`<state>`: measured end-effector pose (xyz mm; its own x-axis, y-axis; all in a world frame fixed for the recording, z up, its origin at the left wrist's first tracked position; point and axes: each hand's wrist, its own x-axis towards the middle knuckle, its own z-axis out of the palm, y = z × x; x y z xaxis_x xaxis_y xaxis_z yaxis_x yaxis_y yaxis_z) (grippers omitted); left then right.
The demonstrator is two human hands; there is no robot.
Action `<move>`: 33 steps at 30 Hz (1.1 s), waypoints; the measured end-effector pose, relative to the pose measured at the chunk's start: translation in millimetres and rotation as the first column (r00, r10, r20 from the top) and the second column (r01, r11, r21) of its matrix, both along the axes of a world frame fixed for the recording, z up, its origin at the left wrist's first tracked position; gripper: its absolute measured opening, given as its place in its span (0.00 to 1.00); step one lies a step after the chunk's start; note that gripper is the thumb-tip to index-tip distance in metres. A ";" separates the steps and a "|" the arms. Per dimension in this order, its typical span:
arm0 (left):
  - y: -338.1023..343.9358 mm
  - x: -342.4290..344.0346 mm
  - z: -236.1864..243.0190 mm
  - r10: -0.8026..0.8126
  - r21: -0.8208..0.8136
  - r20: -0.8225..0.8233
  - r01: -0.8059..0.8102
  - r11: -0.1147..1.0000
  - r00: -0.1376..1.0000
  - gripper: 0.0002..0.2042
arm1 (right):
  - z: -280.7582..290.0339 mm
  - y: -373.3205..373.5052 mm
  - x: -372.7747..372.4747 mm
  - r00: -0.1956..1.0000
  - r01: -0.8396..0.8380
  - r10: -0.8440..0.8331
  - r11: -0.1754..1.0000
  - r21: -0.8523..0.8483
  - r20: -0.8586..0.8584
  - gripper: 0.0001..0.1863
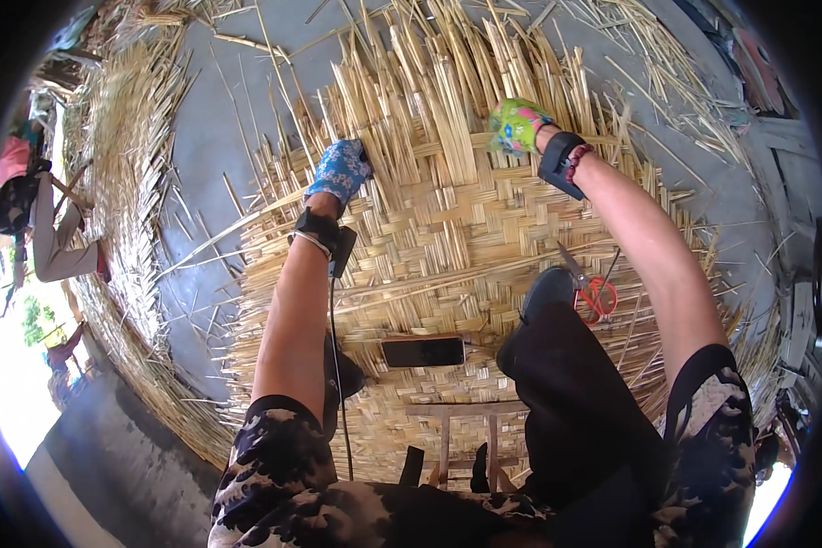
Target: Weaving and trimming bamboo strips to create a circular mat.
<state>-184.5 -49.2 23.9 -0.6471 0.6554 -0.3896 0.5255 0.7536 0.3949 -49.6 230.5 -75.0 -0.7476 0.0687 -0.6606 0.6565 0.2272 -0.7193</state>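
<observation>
My left hand (341,170), in a blue patterned glove with a black wrist strap, presses on loose straw-coloured strips at the upper left edge of a woven mat (447,228). Its fingers curl around a few of those strips. My right hand (518,124), in a green and yellow patterned glove, grips upright strips at the mat's upper right edge. The unwoven strip ends (447,82) fan out beyond both hands. My knee in dark trousers (566,365) rests on the mat.
Red-handled scissors (594,290) lie on the mat right of my knee. A black phone (423,352) lies near a small wooden stool (466,429). Another woven mat (128,146) lies at left, where a person (36,219) sits. Grey concrete floor (219,137) surrounds it.
</observation>
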 end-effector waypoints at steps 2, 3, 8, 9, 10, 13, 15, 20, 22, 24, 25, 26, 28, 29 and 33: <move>-5.8 -1.2 3.7 -0.013 0.050 0.088 0.009 0.999 0.996 0.07 | 18.7 -2.0 8.7 0.929 -0.340 0.362 0.755 0.561 0.076 0.04; -5.1 -0.5 2.9 -0.014 0.052 0.091 0.009 0.999 0.996 0.07 | 24.7 -4.8 10.6 0.929 -0.341 0.362 0.754 0.562 0.079 0.04; 0.1 3.9 -5.4 0.020 0.098 -0.002 -0.019 0.995 1.000 0.07 | 44.3 -36.0 3.1 0.983 -0.119 0.171 0.859 0.499 -0.060 0.09; -0.8 6.7 -10.8 0.020 0.097 0.000 -0.020 0.995 1.000 0.07 | 44.1 -40.0 6.2 0.983 -0.120 0.172 0.859 0.498 -0.058 0.09; -3.7 10.6 -20.5 0.016 0.102 -0.033 -0.012 0.995 0.999 0.06 | 39.7 -44.2 11.1 0.985 -0.036 0.116 0.863 0.503 -0.130 0.10; -15.9 35.5 -27.2 0.036 0.062 -0.082 -0.031 0.998 0.996 0.04 | 61.6 -67.5 30.2 0.940 -0.117 0.288 0.775 0.621 -0.181 0.10; -21.6 44.8 -34.6 0.092 0.079 -0.074 -0.086 0.993 0.993 0.04 | 61.4 -76.5 42.0 0.972 0.233 -0.234 0.948 0.217 -0.024 0.10; -8.2 44.8 -24.4 0.019 -0.086 -0.205 -0.037 0.996 0.979 0.04 | 66.5 -73.4 38.2 0.912 -0.274 0.409 0.645 0.713 -0.019 0.07; -2.6 46.0 -18.2 0.004 -0.180 -0.229 -0.047 0.982 0.973 0.05 | 64.9 -66.4 47.7 0.929 -0.135 0.338 0.693 0.708 -0.154 0.07; 3.1 59.9 -14.1 0.168 0.119 -0.398 -0.131 0.984 0.902 0.07 | 65.3 -48.6 59.8 0.908 -0.091 0.372 0.625 0.775 -0.194 0.12; 18.6 70.4 3.1 0.299 0.165 -0.407 -0.253 0.953 0.863 0.07 | 78.2 -43.6 59.4 0.910 -0.095 0.367 0.634 0.767 -0.191 0.12; 36.6 85.5 7.7 0.221 0.178 -0.360 -0.166 0.970 0.907 0.07 | 97.8 -35.4 58.2 0.940 -0.218 0.339 0.663 0.716 -0.028 0.13; 75.6 110.5 -0.8 0.013 0.313 -0.359 0.107 0.944 0.933 0.08 | 106.9 -28.3 64.3 0.937 -0.240 0.349 0.624 0.744 0.010 0.11; 94.8 121.0 -8.6 -0.104 0.422 -0.404 0.286 0.860 0.909 0.10 | 98.0 -21.5 71.7 0.936 -0.244 0.351 0.611 0.753 0.019 0.11; 126.4 135.0 -20.0 -0.277 0.274 -0.286 0.355 0.894 0.918 0.09 | 91.5 -11.0 89.4 0.889 -0.051 0.371 0.663 0.747 -0.269 0.03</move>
